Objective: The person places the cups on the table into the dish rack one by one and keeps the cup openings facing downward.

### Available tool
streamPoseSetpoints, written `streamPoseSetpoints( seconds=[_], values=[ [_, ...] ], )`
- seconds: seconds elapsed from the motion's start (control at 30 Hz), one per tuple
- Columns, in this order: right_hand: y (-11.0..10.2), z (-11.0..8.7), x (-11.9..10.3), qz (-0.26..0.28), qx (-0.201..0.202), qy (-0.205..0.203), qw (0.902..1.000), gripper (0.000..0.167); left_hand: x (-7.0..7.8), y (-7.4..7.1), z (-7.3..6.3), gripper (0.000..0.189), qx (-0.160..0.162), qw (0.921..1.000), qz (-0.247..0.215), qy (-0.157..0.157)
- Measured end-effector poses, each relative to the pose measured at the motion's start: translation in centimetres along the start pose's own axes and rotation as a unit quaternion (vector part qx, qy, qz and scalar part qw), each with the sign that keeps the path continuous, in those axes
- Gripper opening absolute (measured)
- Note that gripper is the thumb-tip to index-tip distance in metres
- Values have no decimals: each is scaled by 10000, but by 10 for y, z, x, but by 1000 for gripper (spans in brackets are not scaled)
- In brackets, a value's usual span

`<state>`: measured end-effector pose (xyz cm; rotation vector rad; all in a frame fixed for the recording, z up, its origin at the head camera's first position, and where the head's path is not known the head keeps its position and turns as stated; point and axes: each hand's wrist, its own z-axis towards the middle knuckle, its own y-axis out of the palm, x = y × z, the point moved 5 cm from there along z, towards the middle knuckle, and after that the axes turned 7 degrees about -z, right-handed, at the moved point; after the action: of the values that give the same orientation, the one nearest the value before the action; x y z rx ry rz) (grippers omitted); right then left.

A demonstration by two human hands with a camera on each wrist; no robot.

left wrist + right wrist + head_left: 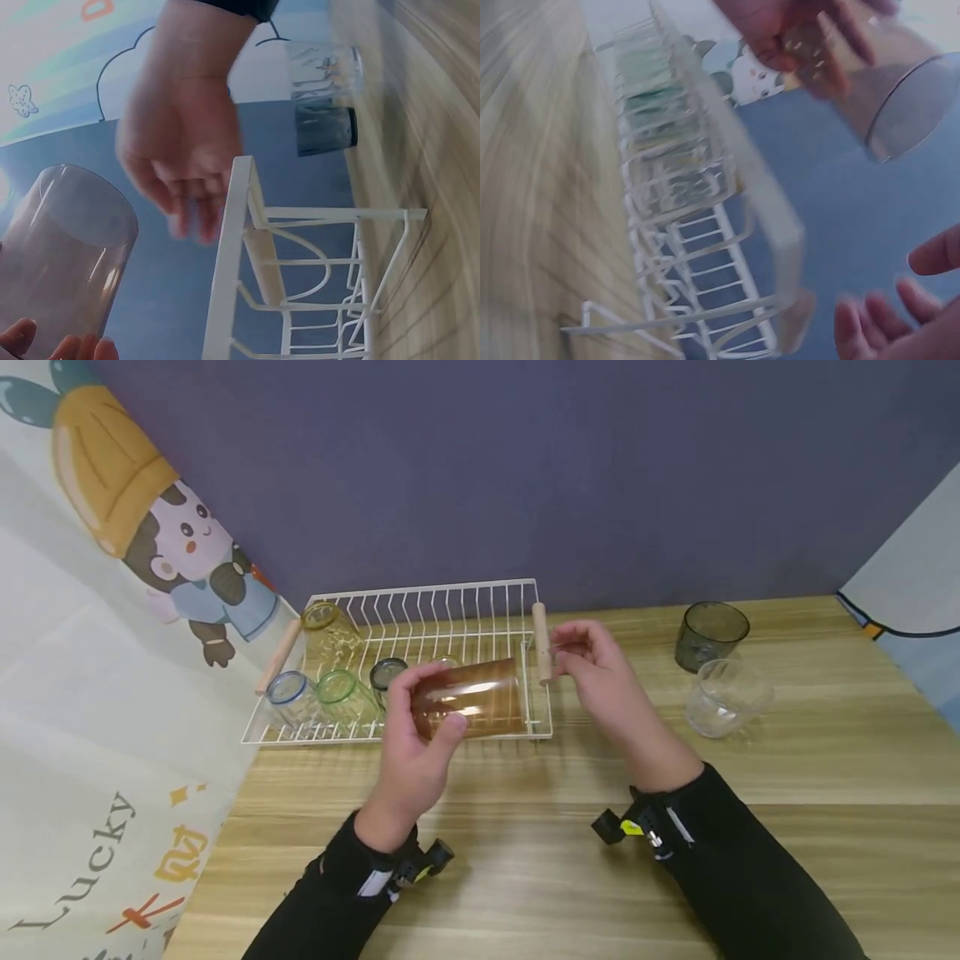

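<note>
My left hand (412, 743) grips an amber drinking glass (480, 697), which lies on its side in the air above the front right of a white wire rack (480, 585). In the right wrist view, the mouth of the glass (919, 109) points away from the gripping fingers. Beside the rack's right wooden handle (542, 643) is my right hand (596, 672), its fingers loosely bent with nothing between them. The right wrist view shows those fingers (881, 319) spread from the thumb. Whether they touch the handle is unclear.
Inside the rack stand a yellow glass (330, 631), a blue-rimmed glass (292, 697), a green glass (345, 697) and a dark glass (387, 673). Another is partly hidden behind the amber one. A dark grey glass (708, 635) and a clear glass (723, 702) are on the table's right.
</note>
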<state>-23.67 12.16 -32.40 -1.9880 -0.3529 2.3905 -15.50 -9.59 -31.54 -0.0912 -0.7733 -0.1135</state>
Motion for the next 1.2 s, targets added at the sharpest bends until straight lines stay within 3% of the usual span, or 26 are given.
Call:
streamPoseSetpoints(
  seconds=[0.13, 0.27, 0.43, 0.67, 0.8, 1.03, 1.2],
  values=[
    [-1, 15, 17, 42, 112, 743, 9972, 50, 2, -2, 1, 72, 24, 10000, 14, 51],
    [4, 30, 32, 589, -25, 1267, 9902, 65, 3, -3, 1, 73, 45, 10000, -7, -2],
    [12, 50, 41, 1281, -120, 1750, 9761, 67, 4, -4, 2, 71, 30, 10000, 64, -65],
    [20, 69, 50, 1802, -279, 1948, 9637, 55, 5, -3, 2, 70, -34, 9998, 3, -207],
    [24, 76, 57, 1963, -282, 2091, 9576, 55, 5, -4, 3, 70, -25, 9998, 32, -215],
    [30, 87, 66, 1818, -431, 2415, 9522, 52, 5, -7, 5, 72, -33, 9998, 73, -170],
    [33, 88, 64, 1551, -292, 2474, 9560, 47, 3, -10, 5, 71, 1, 9996, 101, -271]
  ],
)
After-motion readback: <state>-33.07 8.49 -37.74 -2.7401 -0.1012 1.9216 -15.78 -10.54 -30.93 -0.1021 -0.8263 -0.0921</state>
